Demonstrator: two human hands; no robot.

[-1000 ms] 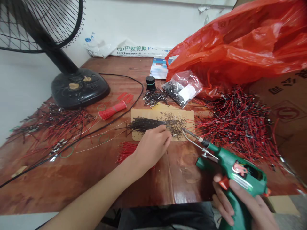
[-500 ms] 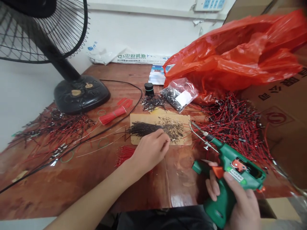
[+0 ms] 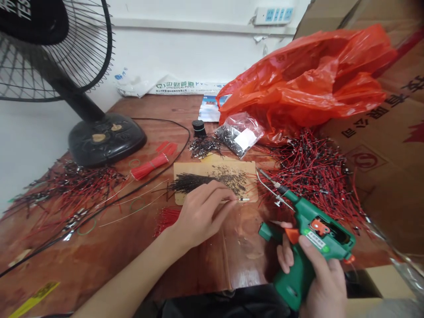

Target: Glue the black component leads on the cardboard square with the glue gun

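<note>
My left hand [image 3: 207, 212] reaches over the tan board [image 3: 185, 165], thumb and forefinger brought together at its front right edge. Right at those fingertips is a small black-and-white connector [image 3: 244, 199], which they seem to pinch. Under and behind the hand lies a bundle of black wires [image 3: 188, 182], with many tiny dark pieces [image 3: 232, 174] scattered beside it. My right hand [image 3: 323, 278] is wrapped round the grip of a green soldering gun [image 3: 313, 221]. The gun's tip and thin feed tube point up and left, near the board's right edge.
Red-and-black wire heaps lie right [image 3: 314, 172] and left [image 3: 82, 190]. A red wire bundle [image 3: 149, 166], clear bag of parts [image 3: 240, 134] and black wire roll [image 3: 199, 128] are farther back. A fan [image 3: 106, 137], orange plastic bag [image 3: 304, 84] and carton [image 3: 380, 154] border the table.
My left hand's fingers have come down and forward to the board's front right edge, and stretch out from a curled shape. The soldering gun stays in my right hand. The whole view has shifted slightly.
</note>
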